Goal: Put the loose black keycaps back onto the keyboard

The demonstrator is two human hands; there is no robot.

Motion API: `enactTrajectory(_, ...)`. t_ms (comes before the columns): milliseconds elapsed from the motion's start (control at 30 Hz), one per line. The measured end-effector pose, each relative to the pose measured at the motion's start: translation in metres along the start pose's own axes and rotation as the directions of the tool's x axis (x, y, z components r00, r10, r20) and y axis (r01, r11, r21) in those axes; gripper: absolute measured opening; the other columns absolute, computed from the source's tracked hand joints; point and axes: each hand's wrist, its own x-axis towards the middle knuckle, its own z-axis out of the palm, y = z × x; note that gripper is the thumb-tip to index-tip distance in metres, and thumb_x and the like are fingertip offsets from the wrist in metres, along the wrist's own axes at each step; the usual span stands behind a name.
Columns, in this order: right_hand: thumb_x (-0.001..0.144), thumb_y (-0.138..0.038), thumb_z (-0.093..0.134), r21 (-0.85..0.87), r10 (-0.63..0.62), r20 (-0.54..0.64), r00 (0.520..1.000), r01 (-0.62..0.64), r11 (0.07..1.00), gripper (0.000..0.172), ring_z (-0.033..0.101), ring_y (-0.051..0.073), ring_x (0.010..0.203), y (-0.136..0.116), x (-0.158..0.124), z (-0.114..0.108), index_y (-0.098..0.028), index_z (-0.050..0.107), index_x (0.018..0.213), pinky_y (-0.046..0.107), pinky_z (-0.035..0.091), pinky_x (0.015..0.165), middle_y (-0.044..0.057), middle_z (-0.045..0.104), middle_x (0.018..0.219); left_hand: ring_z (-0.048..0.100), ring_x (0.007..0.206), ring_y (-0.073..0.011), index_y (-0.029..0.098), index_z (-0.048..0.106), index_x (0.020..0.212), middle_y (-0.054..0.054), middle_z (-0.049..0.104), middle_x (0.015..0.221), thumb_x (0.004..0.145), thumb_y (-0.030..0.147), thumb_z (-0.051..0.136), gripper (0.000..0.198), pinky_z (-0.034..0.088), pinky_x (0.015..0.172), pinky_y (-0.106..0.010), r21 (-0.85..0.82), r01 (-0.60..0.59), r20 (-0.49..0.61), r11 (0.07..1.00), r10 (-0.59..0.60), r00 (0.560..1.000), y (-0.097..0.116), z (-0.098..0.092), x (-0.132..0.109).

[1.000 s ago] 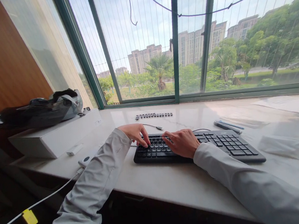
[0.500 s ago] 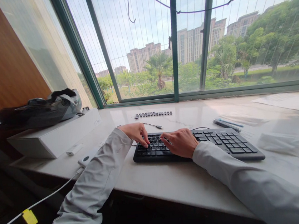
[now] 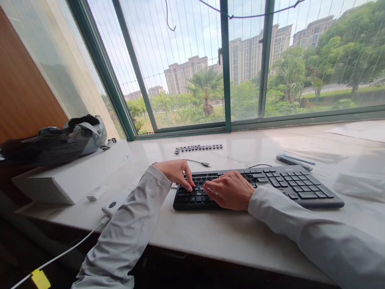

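A black keyboard (image 3: 309,189) lies on the pale marble-like counter, and part of its upper left area shows bare key sockets. My left hand (image 3: 178,171) is over its left end, thumb and fingertips pinched together at the keys; whatever is between them is too small to make out. My right hand (image 3: 230,190) rests across the middle of the keyboard, fingers pointing left, slightly spread and bent, with nothing seen in them. Behind the keyboard, several loose black keycaps (image 3: 198,148) lie in rows near the window.
A USB cable end (image 3: 204,164) lies behind the keyboard. Pens (image 3: 295,160) and a clear plastic bag (image 3: 367,185) are on the right. At left stand a white box (image 3: 74,174) with a dark visored object (image 3: 53,142) on it, and a small white device (image 3: 111,208).
My right hand has shifted slightly left and down over the keyboard. My left hand stays pinched at nearly the same keys. The view has shifted slightly.
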Motion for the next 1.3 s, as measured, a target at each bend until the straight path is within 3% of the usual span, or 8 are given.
enactTrajectory(167, 0.096, -0.039, 0.025, 0.036, -0.007, 0.010, 1.000, 0.007, 0.999, 0.040, 0.060, 0.014, 0.068, -0.003, 0.000, 0.002, -0.027, 0.061, 0.108, 0.026, 0.026, 0.058, 0.002, 0.070, 0.085, 0.046, 0.046, -0.0074, 0.021, 0.077, 0.082, -0.001, 0.068, 0.061, 0.053, 0.046, 0.080, 0.038, 0.034, 0.043, -0.020, 0.001, 0.054, 0.009, 0.999, -0.054, 0.999, 0.003, 0.000, 0.001)
enactTrajectory(300, 0.095, -0.044, 0.026, 0.035, -0.024, 0.052, 0.998, 0.022, 0.999, 0.041, 0.060, 0.014, 0.069, -0.007, 0.001, 0.004, -0.031, 0.052, 0.125, 0.026, 0.025, 0.055, 0.003, 0.067, 0.097, 0.048, 0.047, -0.0075, 0.019, 0.077, 0.081, -0.002, 0.069, 0.063, 0.055, 0.042, 0.080, 0.035, 0.036, 0.044, -0.019, -0.032, 0.016, 0.042, 0.999, -0.015, 0.999, 0.001, 0.000, 0.003)
enactTrajectory(433, 0.096, -0.045, 0.023, 0.027, -0.040, 0.095, 0.995, 0.038, 0.999, 0.044, 0.059, 0.014, 0.067, -0.007, 0.001, 0.004, -0.032, 0.044, 0.133, 0.026, 0.025, 0.054, 0.004, 0.063, 0.102, 0.050, 0.048, -0.0081, 0.018, 0.076, 0.082, -0.003, 0.070, 0.068, 0.054, 0.043, 0.080, 0.038, 0.039, 0.045, -0.019, -0.022, 0.052, 0.064, 0.998, -0.051, 0.997, 0.004, -0.001, 0.003)
enactTrajectory(867, 0.096, -0.043, 0.024, 0.026, -0.018, 0.119, 0.993, 0.015, 1.000, 0.043, 0.055, 0.012, 0.063, -0.008, 0.002, 0.003, -0.036, 0.043, 0.134, 0.028, 0.020, 0.052, 0.003, 0.061, 0.096, 0.051, 0.046, -0.0098, 0.020, 0.077, 0.083, 0.000, 0.064, 0.053, 0.057, 0.036, 0.077, 0.031, 0.038, 0.047, -0.020, 0.249, 0.098, -0.026, 0.964, -0.095, 0.995, 0.033, 0.001, -0.007)
enactTrajectory(1300, 0.096, -0.041, 0.025, 0.037, -0.008, 0.099, 0.995, 0.005, 0.999, 0.043, 0.054, 0.011, 0.062, -0.010, 0.003, 0.003, -0.036, 0.045, 0.133, 0.028, 0.017, 0.052, 0.002, 0.062, 0.094, 0.056, 0.050, -0.0121, 0.017, 0.077, 0.081, -0.004, 0.069, 0.061, 0.057, 0.029, 0.077, 0.027, 0.040, 0.047, -0.021, 0.264, 0.112, -0.036, 0.958, -0.106, 0.994, 0.038, 0.004, -0.004)
